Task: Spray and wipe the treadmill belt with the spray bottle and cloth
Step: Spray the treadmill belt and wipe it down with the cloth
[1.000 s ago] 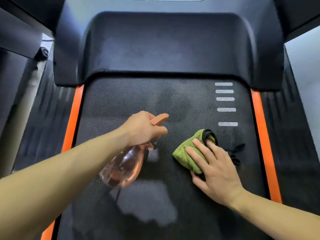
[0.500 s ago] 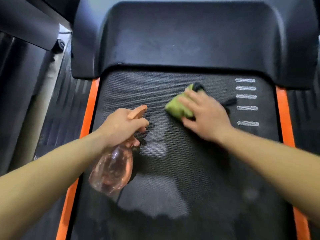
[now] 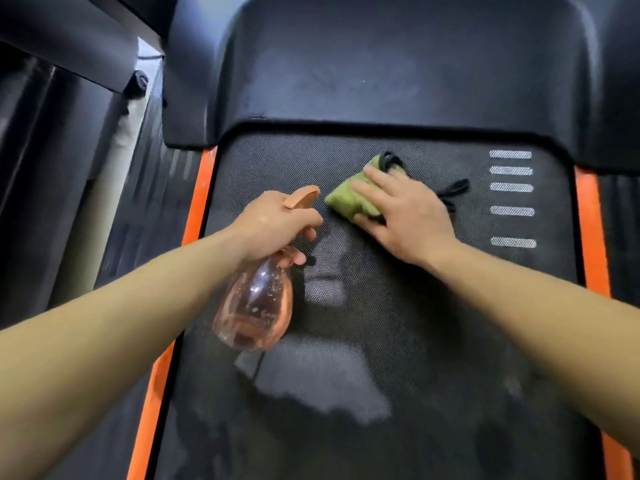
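The black textured treadmill belt (image 3: pixel 381 341) fills the middle of the view. My left hand (image 3: pixel 273 223) grips the neck of a clear pink spray bottle (image 3: pixel 254 310) with an orange trigger head, held above the belt's left side, nozzle pointing away from me. My right hand (image 3: pixel 405 213) lies flat on a folded green cloth (image 3: pixel 349 199) with black trim, pressing it onto the belt near its front end. A black cord (image 3: pixel 453 188) trails from the cloth to the right.
The dark motor cover (image 3: pixel 398 64) rises just beyond the cloth. Orange side rails run along the belt at the left (image 3: pixel 194 202) and right (image 3: pixel 592 230). White stripes (image 3: pixel 510 188) mark the belt's right side. A dark upright frame (image 3: pixel 69 46) stands at the far left.
My right hand slid the cloth forward up the belt toward the motor cover, then slightly back. The left hand with the bottle kept its pose while the view shifted.
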`<state>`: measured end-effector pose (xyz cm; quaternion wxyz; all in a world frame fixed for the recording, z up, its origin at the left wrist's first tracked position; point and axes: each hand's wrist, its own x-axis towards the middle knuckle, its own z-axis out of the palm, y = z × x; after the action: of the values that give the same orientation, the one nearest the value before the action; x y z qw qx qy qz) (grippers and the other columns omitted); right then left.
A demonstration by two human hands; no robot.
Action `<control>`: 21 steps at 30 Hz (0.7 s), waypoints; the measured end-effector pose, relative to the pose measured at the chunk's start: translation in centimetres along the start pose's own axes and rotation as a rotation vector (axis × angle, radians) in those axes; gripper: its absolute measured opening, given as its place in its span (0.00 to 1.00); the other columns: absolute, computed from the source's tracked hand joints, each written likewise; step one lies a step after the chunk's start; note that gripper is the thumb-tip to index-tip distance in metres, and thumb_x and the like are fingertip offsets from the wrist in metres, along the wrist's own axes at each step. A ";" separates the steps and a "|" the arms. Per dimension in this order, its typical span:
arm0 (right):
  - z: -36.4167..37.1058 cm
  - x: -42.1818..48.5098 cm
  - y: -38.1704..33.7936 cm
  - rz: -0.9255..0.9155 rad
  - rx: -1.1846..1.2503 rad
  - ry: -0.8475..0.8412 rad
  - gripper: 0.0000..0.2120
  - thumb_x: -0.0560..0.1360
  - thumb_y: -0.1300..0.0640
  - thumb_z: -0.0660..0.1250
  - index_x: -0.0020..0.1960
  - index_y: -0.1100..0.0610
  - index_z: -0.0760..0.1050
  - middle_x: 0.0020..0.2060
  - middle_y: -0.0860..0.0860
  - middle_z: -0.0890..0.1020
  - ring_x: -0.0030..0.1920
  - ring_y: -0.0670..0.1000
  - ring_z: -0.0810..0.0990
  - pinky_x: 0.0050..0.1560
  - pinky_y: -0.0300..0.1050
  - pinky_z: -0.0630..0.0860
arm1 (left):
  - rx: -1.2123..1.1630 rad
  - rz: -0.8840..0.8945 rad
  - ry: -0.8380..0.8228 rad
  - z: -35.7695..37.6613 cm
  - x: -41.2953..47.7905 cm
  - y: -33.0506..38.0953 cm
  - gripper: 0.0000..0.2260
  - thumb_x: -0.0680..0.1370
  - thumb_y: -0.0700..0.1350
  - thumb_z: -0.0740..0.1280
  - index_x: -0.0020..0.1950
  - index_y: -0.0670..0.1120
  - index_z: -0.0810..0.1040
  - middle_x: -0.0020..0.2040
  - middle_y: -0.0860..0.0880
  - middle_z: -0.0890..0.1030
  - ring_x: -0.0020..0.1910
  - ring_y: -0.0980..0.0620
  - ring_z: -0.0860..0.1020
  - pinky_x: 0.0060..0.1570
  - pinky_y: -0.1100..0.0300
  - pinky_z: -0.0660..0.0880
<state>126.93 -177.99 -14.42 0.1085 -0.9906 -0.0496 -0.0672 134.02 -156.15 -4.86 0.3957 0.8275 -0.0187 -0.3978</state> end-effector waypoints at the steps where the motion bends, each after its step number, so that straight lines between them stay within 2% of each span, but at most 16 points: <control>1: -0.5 1.1 1.0 0.131 -0.001 0.022 0.26 0.77 0.39 0.61 0.71 0.50 0.75 0.73 0.55 0.75 0.68 0.64 0.75 0.63 0.59 0.76 | 0.001 -0.001 -0.011 0.2 0.1 0.0 0.06 0.79 0.42 0.70 0.48 0.39 0.80 0.46 0.40 0.86 0.22 0.46 0.79 0.28 0.58 0.71; 2: -0.6 1.0 1.3 0.195 -0.010 0.034 0.26 0.77 0.40 0.62 0.71 0.50 0.74 0.73 0.55 0.74 0.67 0.64 0.75 0.63 0.58 0.76 | 0.005 -0.003 -0.019 0.3 0.2 0.0 0.06 0.78 0.42 0.71 0.48 0.39 0.80 0.45 0.41 0.86 0.22 0.46 0.79 0.28 0.58 0.72; 3: -0.4 -0.1 1.0 0.186 -0.029 0.048 0.26 0.76 0.41 0.63 0.71 0.50 0.74 0.73 0.55 0.74 0.66 0.65 0.76 0.63 0.58 0.76 | 0.013 -0.003 -0.026 0.5 0.2 0.0 0.07 0.78 0.43 0.71 0.48 0.39 0.81 0.44 0.43 0.86 0.22 0.46 0.79 0.29 0.58 0.72; 5: -0.2 -5.3 -1.5 0.028 -0.026 0.017 0.27 0.75 0.42 0.66 0.72 0.50 0.73 0.74 0.55 0.73 0.66 0.65 0.75 0.65 0.58 0.74 | 0.024 0.008 -0.041 1.0 0.2 0.3 0.08 0.78 0.43 0.71 0.50 0.38 0.81 0.42 0.45 0.85 0.22 0.46 0.79 0.30 0.58 0.72; 8: -0.5 -14.3 -5.2 -0.301 0.028 -0.170 0.32 0.74 0.40 0.68 0.76 0.45 0.68 0.78 0.51 0.68 0.72 0.62 0.72 0.71 0.58 0.70 | 0.070 0.027 -0.050 2.0 0.2 0.7 0.08 0.78 0.43 0.71 0.50 0.37 0.82 0.41 0.46 0.84 0.22 0.47 0.80 0.26 0.61 0.72; 10: -1.3 -15.2 -3.7 -0.371 0.030 -0.218 0.31 0.74 0.38 0.66 0.76 0.43 0.67 0.78 0.49 0.68 0.73 0.59 0.72 0.70 0.56 0.71 | 0.096 0.036 -0.063 2.7 0.3 0.8 0.09 0.79 0.44 0.71 0.48 0.37 0.82 0.41 0.46 0.84 0.22 0.48 0.80 0.27 0.60 0.72; 12: -1.0 -12.0 0.0 -0.222 0.007 -0.130 0.29 0.76 0.38 0.64 0.75 0.45 0.70 0.77 0.51 0.70 0.71 0.60 0.74 0.67 0.58 0.74 | 0.099 0.034 -0.077 3.3 0.5 0.8 0.10 0.78 0.45 0.71 0.47 0.37 0.81 0.41 0.40 0.83 0.23 0.45 0.81 0.31 0.57 0.72; 14: -1.8 -7.6 4.6 0.095 -0.019 -0.012 0.28 0.77 0.39 0.63 0.74 0.47 0.72 0.75 0.54 0.71 0.69 0.63 0.74 0.66 0.60 0.74 | 0.122 0.041 -0.097 3.9 0.6 1.1 0.11 0.76 0.47 0.72 0.45 0.39 0.82 0.44 0.36 0.85 0.25 0.43 0.82 0.31 0.57 0.72; 16: -2.8 -5.6 8.0 0.353 -0.011 0.000 0.28 0.78 0.39 0.63 0.76 0.47 0.69 0.77 0.54 0.69 0.71 0.62 0.72 0.70 0.59 0.72 | 0.149 0.064 -0.118 4.5 0.7 1.7 0.11 0.76 0.48 0.72 0.45 0.40 0.82 0.48 0.36 0.87 0.26 0.42 0.83 0.31 0.57 0.73; 17: -3.0 -6.0 8.4 0.413 -0.015 0.009 0.28 0.78 0.40 0.63 0.76 0.47 0.68 0.77 0.54 0.69 0.72 0.62 0.71 0.71 0.59 0.71 | 0.159 0.073 -0.129 4.8 0.7 2.1 0.11 0.75 0.48 0.72 0.47 0.39 0.82 0.49 0.37 0.87 0.26 0.42 0.83 0.31 0.57 0.74; 19: -2.8 -9.3 6.3 0.381 -0.078 0.050 0.28 0.78 0.40 0.62 0.75 0.48 0.70 0.75 0.55 0.71 0.69 0.64 0.73 0.69 0.59 0.72 | 0.172 0.089 -0.152 5.4 0.8 3.0 0.17 0.71 0.52 0.71 0.48 0.39 0.83 0.50 0.37 0.87 0.26 0.43 0.84 0.31 0.59 0.74; 21: -2.5 -14.4 2.2 0.255 -0.061 0.022 0.27 0.77 0.42 0.63 0.74 0.49 0.72 0.75 0.54 0.72 0.68 0.65 0.74 0.68 0.59 0.72 | 0.162 0.104 -0.173 6.2 0.9 3.9 0.19 0.67 0.53 0.70 0.47 0.38 0.83 0.51 0.34 0.86 0.26 0.43 0.84 0.30 0.58 0.72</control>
<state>112.67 -181.94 -14.53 0.0867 -0.9909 0.0801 -0.0652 131.56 -163.10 -5.08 0.3443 0.8174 -0.1278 -0.4439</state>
